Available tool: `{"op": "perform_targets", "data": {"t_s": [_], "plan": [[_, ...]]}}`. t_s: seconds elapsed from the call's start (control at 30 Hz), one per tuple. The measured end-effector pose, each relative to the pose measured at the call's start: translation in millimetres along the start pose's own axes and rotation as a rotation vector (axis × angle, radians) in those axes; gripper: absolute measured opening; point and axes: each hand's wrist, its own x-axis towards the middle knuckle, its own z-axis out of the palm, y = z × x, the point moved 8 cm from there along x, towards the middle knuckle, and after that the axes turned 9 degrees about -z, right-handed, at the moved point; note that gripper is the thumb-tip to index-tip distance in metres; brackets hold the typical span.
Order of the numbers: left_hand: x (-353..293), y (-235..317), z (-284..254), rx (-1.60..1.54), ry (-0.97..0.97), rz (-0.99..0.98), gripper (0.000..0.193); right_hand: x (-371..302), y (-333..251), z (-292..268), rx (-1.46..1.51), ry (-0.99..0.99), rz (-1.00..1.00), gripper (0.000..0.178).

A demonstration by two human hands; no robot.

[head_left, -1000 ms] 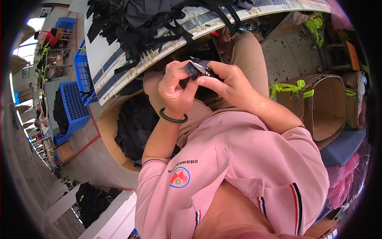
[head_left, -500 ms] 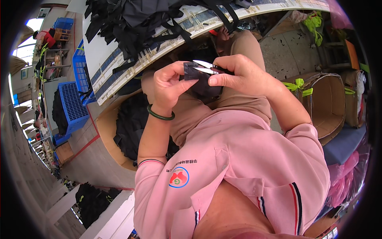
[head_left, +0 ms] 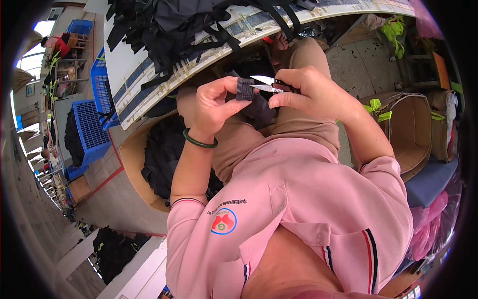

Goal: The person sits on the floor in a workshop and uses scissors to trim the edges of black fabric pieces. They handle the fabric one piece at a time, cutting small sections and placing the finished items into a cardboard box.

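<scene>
Beyond my hands, a white worktable [head_left: 130, 79] carries black straps [head_left: 184, 25]. My left hand [head_left: 211, 104] pinches a small black fabric piece [head_left: 244, 89]. My right hand [head_left: 308, 92] is closed around silver thread snips [head_left: 266, 84], blades touching it.

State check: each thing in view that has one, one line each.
Left hand: pinching a small black fabric piece, held upright.
Right hand: gripping small metal thread snips, blades open, tips at the fabric piece.
Green bangle: on the left wrist.
Brown cardboard box: open, on its side.
Round tub of black fabric: partly full.
</scene>
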Motion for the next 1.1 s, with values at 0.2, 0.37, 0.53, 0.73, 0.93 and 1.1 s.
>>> {"op": "perform_targets", "data": {"t_s": [0.2,0.37,0.53,0.73,0.93,1.1], "plan": [[-1,-4,-2,0.001,-0.005,-0.007,0.015,0,-2,3,-0.024,-0.026,-0.035,0.046],[0,-4,0,0.000,-0.018,-0.022,0.017,0,-4,2,-0.117,-0.028,-0.058,0.046],[1,-2,3,0.018,-0.005,-0.027,0.018,1,-7,1,-0.125,-0.024,-0.065,0.045],[2,-2,1,0.004,-0.022,0.016,0.017,-1,-1,-4,0.025,0.013,-0.039,0.040],[2,-4,1,-0.003,-0.020,-0.001,0.017,1,1,2,0.056,-0.059,-0.045,0.049],[2,-6,1,-0.006,-0.017,-0.021,0.018,1,-2,0,-0.084,-0.040,-0.070,0.046]]}}
